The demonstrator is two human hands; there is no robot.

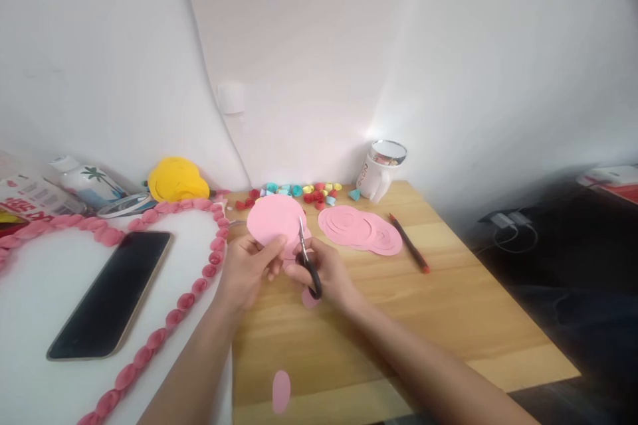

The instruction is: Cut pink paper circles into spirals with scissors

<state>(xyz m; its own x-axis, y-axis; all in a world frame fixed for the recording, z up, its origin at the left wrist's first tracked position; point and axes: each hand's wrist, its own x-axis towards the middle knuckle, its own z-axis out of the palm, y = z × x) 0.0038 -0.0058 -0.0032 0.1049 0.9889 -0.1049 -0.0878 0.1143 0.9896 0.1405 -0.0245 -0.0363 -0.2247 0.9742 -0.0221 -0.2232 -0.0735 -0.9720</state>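
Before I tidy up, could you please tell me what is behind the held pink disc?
Past the upper edge of the pink disc, small paper flowers show; more pink paper peeks out lower right. Whatever the disc covers is hidden.

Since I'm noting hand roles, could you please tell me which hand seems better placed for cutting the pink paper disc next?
Probably the right hand: it holds the scissors, whose blades are at the right side of the pink paper disc. The left hand pinches the disc's lower part.
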